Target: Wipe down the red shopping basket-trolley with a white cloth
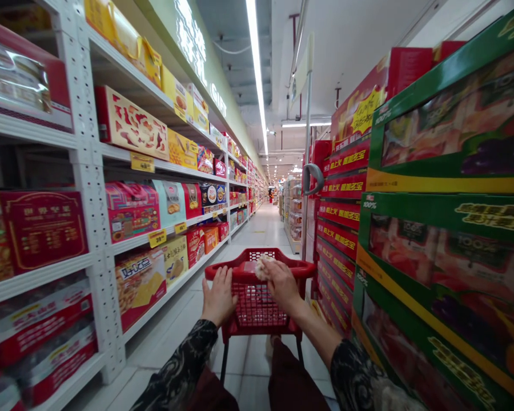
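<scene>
A red shopping cart [257,317] with a mesh basket stands in front of my legs. My left hand [219,295] is closed over the left part of its red handle [245,276], thumb to the inside. On the right part of the handle rests my right hand [283,286], its fingers pressed on a crumpled, whitish cloth [263,267]. The cloth touches the top of the handle near the middle. What lies in the basket, if anything, I cannot make out through the mesh.
White shelves [145,160] of boxed goods line the left side. Close on the right rise stacks of green boxes [445,188] and red cartons [340,188], beside a grey hook-shaped handle [312,178]. The tiled aisle [263,225] runs straight ahead; farther shelves [293,211] stand right of it.
</scene>
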Tool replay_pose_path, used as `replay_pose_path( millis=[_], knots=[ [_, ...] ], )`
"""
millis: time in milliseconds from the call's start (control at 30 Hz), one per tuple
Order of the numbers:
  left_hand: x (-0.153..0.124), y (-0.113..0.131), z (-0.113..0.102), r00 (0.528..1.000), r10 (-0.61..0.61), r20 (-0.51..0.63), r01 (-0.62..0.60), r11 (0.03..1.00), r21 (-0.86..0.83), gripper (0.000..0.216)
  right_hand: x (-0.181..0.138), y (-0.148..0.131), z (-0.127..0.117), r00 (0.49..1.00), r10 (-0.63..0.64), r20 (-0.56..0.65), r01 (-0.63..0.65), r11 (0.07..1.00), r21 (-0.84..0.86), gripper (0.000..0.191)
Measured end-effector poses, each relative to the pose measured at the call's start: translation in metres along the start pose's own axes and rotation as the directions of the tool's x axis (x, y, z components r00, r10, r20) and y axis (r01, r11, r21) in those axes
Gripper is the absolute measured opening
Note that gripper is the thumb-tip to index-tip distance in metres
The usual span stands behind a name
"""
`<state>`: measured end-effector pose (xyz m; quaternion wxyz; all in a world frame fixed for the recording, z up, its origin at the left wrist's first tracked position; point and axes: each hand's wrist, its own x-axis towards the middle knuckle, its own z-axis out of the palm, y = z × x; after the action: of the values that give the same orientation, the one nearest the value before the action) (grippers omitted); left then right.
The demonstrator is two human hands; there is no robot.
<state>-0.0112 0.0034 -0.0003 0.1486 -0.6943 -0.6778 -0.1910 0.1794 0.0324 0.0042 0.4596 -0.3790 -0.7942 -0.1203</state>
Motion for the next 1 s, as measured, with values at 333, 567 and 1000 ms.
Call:
replay_pose_path(
  millis=[333,567,1000],
  knots=[
    [0.002,0.006,0.004,0.999,-0.031,-0.011,0.031,0.999,-0.038,0.064,0.016,0.052,-0.037,0.906,0.229,-0.356,-0.256,0.966,-0.029,0.019],
    [0.004,0.014,0.004,0.999,-0.011,-0.043,0.012,1.000,0.025,0.061,-0.012,0.016,-0.001,0.993,0.050,-0.104,-0.053,0.998,-0.028,0.030],
    [0.018,0.003,-0.002,0.998,0.053,0.035,-0.053,0.998,-0.019,0.066,-0.013,0.077,-0.042,0.935,0.336,-0.116,-0.355,0.904,-0.237,0.025]
  ],
)
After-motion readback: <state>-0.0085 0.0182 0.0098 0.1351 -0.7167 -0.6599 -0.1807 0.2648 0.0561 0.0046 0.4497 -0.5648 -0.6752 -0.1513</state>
